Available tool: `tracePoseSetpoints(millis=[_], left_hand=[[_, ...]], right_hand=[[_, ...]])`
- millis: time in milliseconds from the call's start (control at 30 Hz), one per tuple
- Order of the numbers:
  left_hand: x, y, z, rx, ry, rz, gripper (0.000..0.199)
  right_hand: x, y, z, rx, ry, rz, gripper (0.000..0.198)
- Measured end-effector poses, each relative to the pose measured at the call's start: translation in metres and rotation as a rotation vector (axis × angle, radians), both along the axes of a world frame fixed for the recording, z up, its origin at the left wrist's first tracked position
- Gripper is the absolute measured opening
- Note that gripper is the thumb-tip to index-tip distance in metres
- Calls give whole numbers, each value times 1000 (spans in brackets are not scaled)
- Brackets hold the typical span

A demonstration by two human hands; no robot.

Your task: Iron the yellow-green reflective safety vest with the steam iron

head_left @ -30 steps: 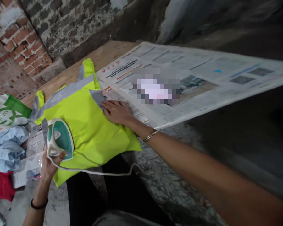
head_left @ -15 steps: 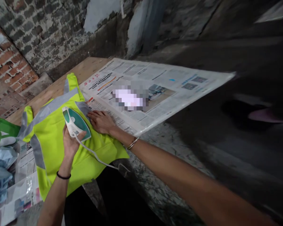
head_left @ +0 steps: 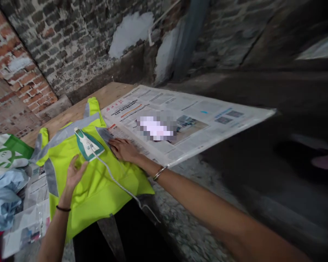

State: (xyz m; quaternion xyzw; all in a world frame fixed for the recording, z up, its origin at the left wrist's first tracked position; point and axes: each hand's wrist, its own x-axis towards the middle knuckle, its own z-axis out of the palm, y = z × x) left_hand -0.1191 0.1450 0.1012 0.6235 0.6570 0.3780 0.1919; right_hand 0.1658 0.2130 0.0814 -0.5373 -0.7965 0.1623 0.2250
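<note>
A neon yellow garment (head_left: 98, 194) with grey bands lies spread over the near edge of the table. On it rests a green and white iron (head_left: 88, 143), its pale cord (head_left: 113, 178) trailing down past the table edge. My left hand (head_left: 74, 173) is just off the iron's near left side, fingers apart and holding nothing. Flat on the garment's right side lies my right hand (head_left: 124, 149), fingers stretched out over a grey band, to the right of the iron.
A newspaper under clear plastic (head_left: 150, 100) covers the table's right side. At left are a green and white bag (head_left: 11, 151), crumpled light blue cloth (head_left: 4, 196) and a plastic-covered sheet (head_left: 24, 229). A brick wall (head_left: 71, 43) stands behind.
My left hand has let go of the iron and drawn back to the left. The iron now stands by itself on the garment. My right hand stays on the cloth; the camera view has shifted.
</note>
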Motion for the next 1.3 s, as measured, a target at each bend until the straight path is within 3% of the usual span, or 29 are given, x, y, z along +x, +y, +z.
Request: tracePoseSetpoints(millis=[133, 267, 367, 533, 700, 767, 900, 1000, 1167, 1300], left_hand=[[-59, -54, -10, 8, 308, 191, 56], [-91, -73, -23, -30, 523, 288, 58], [-96, -73, -36, -44, 640, 306, 63], [-96, -72, -54, -35, 747, 325, 72], [-98, -72, -63, -34, 779, 328, 77], [-97, -72, -65, -33, 786, 333, 77], [-94, -74, -67, -22, 792, 333, 78], [-96, -81, -71, -5, 790, 332, 83], [-103, -95, -80, 45, 782, 331, 95], [-103, -100, -83, 54, 788, 322, 99]], right_hand=[[-20, 5, 53, -168, -9, -66, 69], [-68, 5, 109, -20, 31, 4, 63], [-104, 8, 128, -30, -164, 36, 60], [-117, 23, 128, -109, -363, 104, 40], [-83, 41, 130, -108, -397, 315, 76], [-74, 44, 135, -145, -444, 423, 80], [-80, 35, 141, -168, -581, 530, 57], [-95, 20, 141, -130, -560, 527, 35], [-112, 8, 127, -145, -547, 481, 47], [-120, 14, 112, -52, -524, 420, 58]])
